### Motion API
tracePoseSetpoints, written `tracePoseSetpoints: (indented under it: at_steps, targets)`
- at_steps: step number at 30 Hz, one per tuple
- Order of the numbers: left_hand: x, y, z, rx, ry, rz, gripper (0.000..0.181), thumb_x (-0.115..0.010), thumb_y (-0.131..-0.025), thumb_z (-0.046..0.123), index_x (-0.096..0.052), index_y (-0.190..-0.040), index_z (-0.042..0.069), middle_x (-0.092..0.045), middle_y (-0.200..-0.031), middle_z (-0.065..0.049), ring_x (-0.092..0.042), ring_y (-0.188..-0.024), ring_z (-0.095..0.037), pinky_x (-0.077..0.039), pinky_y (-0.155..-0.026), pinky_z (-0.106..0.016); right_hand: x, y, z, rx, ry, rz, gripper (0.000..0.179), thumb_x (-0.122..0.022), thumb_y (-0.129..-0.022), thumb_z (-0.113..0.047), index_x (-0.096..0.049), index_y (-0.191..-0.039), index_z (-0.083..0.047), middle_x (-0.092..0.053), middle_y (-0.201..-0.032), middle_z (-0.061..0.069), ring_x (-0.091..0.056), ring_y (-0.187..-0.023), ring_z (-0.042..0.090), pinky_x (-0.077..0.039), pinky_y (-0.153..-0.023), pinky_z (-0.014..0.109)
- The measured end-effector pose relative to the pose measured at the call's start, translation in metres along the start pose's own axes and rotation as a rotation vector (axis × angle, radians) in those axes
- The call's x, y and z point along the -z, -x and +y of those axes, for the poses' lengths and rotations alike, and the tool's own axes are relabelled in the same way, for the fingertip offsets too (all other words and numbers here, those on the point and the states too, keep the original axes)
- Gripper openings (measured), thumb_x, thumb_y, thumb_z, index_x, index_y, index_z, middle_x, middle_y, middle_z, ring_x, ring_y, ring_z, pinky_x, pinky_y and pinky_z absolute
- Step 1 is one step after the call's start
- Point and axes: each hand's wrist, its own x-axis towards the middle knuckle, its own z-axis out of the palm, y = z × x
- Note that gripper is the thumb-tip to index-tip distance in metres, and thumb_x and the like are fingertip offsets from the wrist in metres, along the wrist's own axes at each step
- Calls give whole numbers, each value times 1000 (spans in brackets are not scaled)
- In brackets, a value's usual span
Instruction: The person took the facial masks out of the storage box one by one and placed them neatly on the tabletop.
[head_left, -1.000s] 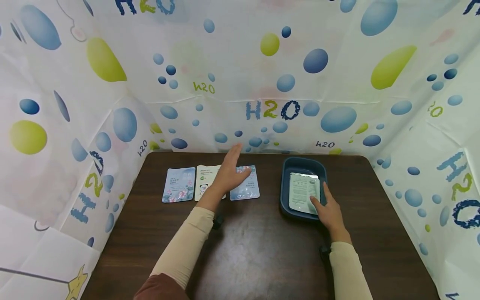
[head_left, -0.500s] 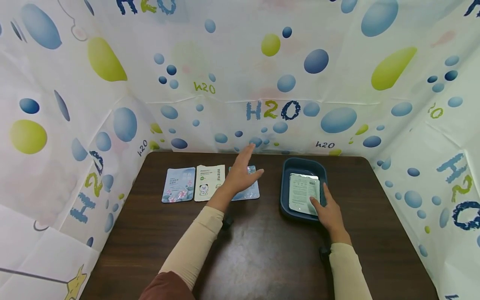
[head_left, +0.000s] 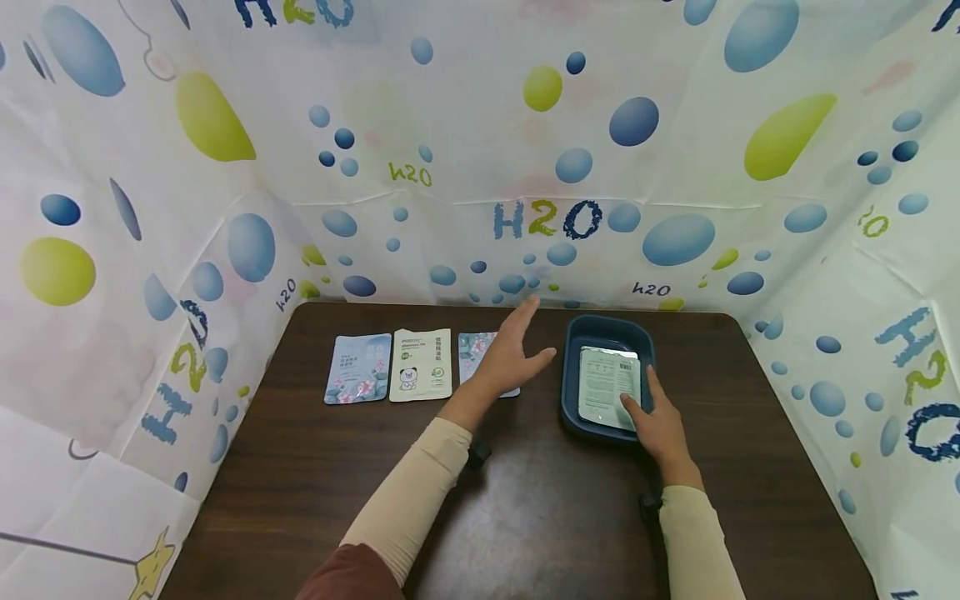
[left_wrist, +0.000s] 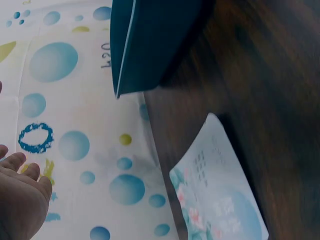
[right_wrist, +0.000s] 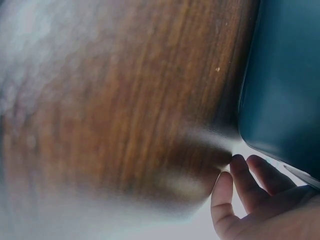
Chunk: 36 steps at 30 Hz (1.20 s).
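My left hand [head_left: 504, 360], fingers spread, hangs over the right-hand blue flowered packet [head_left: 472, 348] and holds nothing. Beside that packet lie a cream packet with a bear picture [head_left: 421, 365] and another blue flowered packet [head_left: 358, 369]. The left wrist view catches the spread fingers [left_wrist: 30, 175] away from the blue packet [left_wrist: 215, 195]. My right hand [head_left: 666, 433] grips the right side of the dark blue tray [head_left: 609, 331], thumb over the rim and fingers outside. A pale green printed packet [head_left: 608, 387] lies in the tray under the thumb's tip.
All of this is on a dark brown wooden table [head_left: 525, 517]. A white sheet printed with blue and green spots [head_left: 450, 150] rises along its back edge and both sides. The row of packets lies left of the tray, with bare wood between.
My left hand has moved right, from over the cream and right-hand blue packets toward the tray, uncovering the cream packet. My right hand, the tray and its packet have stayed in place.
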Motion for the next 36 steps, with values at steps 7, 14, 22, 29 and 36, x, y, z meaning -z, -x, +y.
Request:
tracePoseSetpoints:
  at_steps: [7,14,22,29,36]
  targets:
    - [-18,-3,1,3,-11,-34,84,-67,-97,34,-20,-165,19,-19,-172,-1,-19,-160,-23,-24,-127,-50,1,0,1,7,-2,-8,91,-47,-100,-65,9,-164,-31,-5,-171,21,-12,-155,51,-14,-121,72]
    - [-32,-3,3,26,3,-62,83,-66,-97,35,-20,-165,22,-20,-172,1,-20,-159,-22,-25,-127,-50,2,0,1,5,-2,-10,92,-46,-99,-67,9,-164,-32,-5,-171,21,-11,-156,51,-14,-121,71]
    - [-37,-5,9,55,17,-92,82,-67,-97,36,-20,-165,26,-20,-172,4,-20,-159,-20,-27,-126,-49,3,1,-2,-3,6,-20,91,-46,-100,-66,10,-163,-33,-4,-171,21,-11,-156,51,-14,-121,72]
    - [-41,-12,15,48,57,-99,81,-66,-97,33,-22,-164,23,-21,-172,3,-23,-159,-21,-27,-126,-48,3,0,-1,3,7,-15,90,-47,-101,-62,9,-164,-32,-5,-171,21,-12,-155,51,-14,-121,72]
    - [-50,-18,20,46,71,-112,80,-67,-97,33,-23,-164,21,-24,-171,3,-26,-158,-20,-30,-125,-45,1,0,0,4,7,-3,91,-47,-100,-65,8,-164,-32,-7,-171,22,-13,-155,51,-15,-121,72]
